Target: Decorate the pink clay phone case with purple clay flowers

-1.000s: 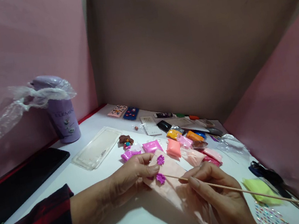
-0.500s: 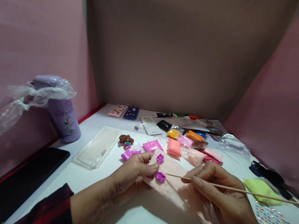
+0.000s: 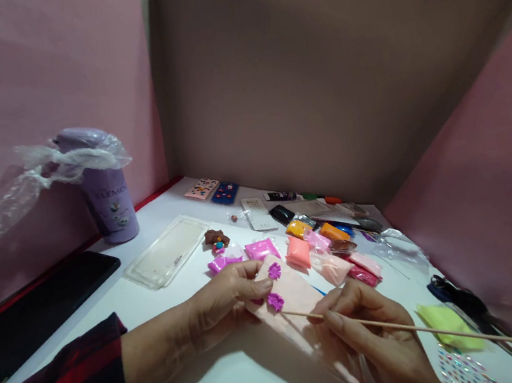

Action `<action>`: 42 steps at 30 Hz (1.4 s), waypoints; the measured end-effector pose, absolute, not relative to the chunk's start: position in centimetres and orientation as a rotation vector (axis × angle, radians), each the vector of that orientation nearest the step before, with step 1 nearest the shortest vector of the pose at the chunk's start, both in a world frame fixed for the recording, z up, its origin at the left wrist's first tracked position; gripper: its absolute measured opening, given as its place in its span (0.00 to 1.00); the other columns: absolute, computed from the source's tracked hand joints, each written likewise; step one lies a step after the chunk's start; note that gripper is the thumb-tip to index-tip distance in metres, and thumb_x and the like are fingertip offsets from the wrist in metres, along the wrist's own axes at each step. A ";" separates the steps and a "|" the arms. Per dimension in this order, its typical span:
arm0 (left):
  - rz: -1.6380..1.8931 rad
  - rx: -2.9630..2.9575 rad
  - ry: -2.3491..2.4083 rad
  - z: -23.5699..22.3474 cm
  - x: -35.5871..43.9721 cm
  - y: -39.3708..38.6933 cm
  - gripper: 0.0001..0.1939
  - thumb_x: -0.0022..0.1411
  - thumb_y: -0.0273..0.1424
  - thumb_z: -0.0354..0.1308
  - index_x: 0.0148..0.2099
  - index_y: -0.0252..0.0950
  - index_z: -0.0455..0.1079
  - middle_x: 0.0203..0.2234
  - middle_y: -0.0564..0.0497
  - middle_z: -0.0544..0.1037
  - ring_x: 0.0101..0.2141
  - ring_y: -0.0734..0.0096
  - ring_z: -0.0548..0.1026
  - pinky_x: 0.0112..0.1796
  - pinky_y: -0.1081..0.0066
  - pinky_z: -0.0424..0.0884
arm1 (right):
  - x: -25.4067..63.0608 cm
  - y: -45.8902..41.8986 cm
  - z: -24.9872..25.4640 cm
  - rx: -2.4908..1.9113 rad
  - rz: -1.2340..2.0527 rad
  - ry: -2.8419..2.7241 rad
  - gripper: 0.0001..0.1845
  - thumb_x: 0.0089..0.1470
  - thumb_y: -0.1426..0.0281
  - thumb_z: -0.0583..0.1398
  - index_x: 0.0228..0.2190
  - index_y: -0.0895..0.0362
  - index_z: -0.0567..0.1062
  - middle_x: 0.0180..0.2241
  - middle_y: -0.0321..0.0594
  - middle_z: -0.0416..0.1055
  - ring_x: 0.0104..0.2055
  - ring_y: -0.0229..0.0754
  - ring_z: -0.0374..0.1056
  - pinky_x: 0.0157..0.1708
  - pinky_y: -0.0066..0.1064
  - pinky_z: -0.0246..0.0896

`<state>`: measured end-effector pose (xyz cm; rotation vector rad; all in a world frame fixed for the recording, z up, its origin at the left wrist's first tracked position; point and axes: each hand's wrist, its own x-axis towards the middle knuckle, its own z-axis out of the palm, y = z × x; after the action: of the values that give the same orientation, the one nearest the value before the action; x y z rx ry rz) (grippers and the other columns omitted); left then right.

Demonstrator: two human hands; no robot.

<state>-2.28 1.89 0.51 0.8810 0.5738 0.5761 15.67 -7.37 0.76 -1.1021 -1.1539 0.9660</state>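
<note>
My left hand pinches the left edge of a pale pink flat slab that is held tilted over the white table. Two small magenta clay flowers sit on the slab, an upper flower and a lower flower. My right hand grips a long thin wooden skewer like a pen. The skewer's tip rests on the slab just below and right of the lower flower, and its tail runs off to the right.
Small packets of coloured clay lie behind the slab. A clear plastic tray, a purple tumbler with crumpled plastic, a black slab, scissors, green clay and a gem sticker sheet ring the table.
The skewer's tip has dropped a little, from beside the lower flower to just below it, and my right hand has shifted slightly down. My left hand has kept its hold.
</note>
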 end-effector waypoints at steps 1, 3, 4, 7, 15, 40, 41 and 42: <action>0.574 0.880 0.574 0.5 -2.3 1.9 0.12 0.47 0.31 0.66 0.34 0.32 0.69 0.24 0.51 0.71 0.29 0.68 0.74 0.35 0.68 0.68 | 15.8 -7.3 0.7 -1.108 0.966 -1.164 0.10 0.47 0.66 0.65 0.20 0.56 0.73 0.24 0.38 0.73 0.18 0.34 0.63 0.15 0.25 0.56; 0.576 0.877 0.579 0.5 -2.3 1.9 0.12 0.47 0.31 0.66 0.34 0.32 0.69 0.23 0.51 0.71 0.28 0.68 0.74 0.34 0.69 0.68 | 16.1 -7.3 0.5 -1.107 0.973 -1.195 0.10 0.48 0.66 0.65 0.20 0.56 0.73 0.25 0.38 0.73 0.19 0.35 0.64 0.16 0.25 0.58; 0.578 0.876 0.584 0.6 -2.3 1.9 0.12 0.46 0.31 0.67 0.33 0.32 0.70 0.22 0.52 0.71 0.28 0.68 0.74 0.33 0.70 0.68 | 16.3 -7.2 0.4 -1.106 0.978 -1.214 0.09 0.48 0.67 0.64 0.21 0.56 0.73 0.26 0.38 0.73 0.20 0.35 0.65 0.17 0.25 0.60; 0.587 0.872 0.594 0.6 -2.3 1.8 0.13 0.44 0.31 0.68 0.33 0.32 0.70 0.21 0.52 0.71 0.27 0.69 0.74 0.31 0.71 0.67 | 16.8 -7.1 0.1 -1.097 0.990 -1.260 0.09 0.50 0.67 0.64 0.22 0.56 0.73 0.27 0.38 0.73 0.24 0.36 0.67 0.21 0.24 0.62; 0.577 0.883 0.585 0.8 -2.3 1.8 0.14 0.45 0.31 0.67 0.34 0.33 0.70 0.22 0.52 0.71 0.27 0.70 0.73 0.30 0.72 0.66 | 16.5 -7.1 0.2 -1.051 0.969 -1.229 0.08 0.51 0.68 0.63 0.22 0.55 0.74 0.27 0.38 0.74 0.30 0.37 0.69 0.27 0.23 0.64; 0.575 0.884 0.588 0.7 -2.4 1.8 0.13 0.45 0.31 0.67 0.34 0.33 0.70 0.23 0.52 0.72 0.26 0.72 0.73 0.29 0.74 0.66 | 16.4 -7.1 0.1 -1.045 0.976 -1.199 0.08 0.50 0.69 0.63 0.21 0.56 0.74 0.26 0.39 0.74 0.26 0.37 0.69 0.25 0.24 0.64; 0.573 0.882 0.590 0.7 -2.4 1.8 0.13 0.45 0.31 0.67 0.34 0.33 0.70 0.23 0.52 0.72 0.26 0.72 0.73 0.29 0.74 0.66 | 16.4 -7.2 0.2 -1.039 0.980 -1.189 0.08 0.50 0.69 0.63 0.21 0.56 0.74 0.26 0.38 0.74 0.26 0.37 0.69 0.25 0.24 0.65; 0.572 0.880 0.592 0.7 -2.4 1.8 0.13 0.45 0.31 0.67 0.34 0.33 0.70 0.23 0.51 0.72 0.26 0.72 0.73 0.29 0.74 0.66 | 16.4 -7.2 0.2 -1.035 0.981 -1.186 0.08 0.50 0.69 0.64 0.21 0.56 0.74 0.26 0.38 0.74 0.27 0.37 0.69 0.26 0.24 0.65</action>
<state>-2.39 1.83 0.73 0.8796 0.5921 0.5715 16.39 -7.18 0.17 -1.0349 -1.1860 0.9810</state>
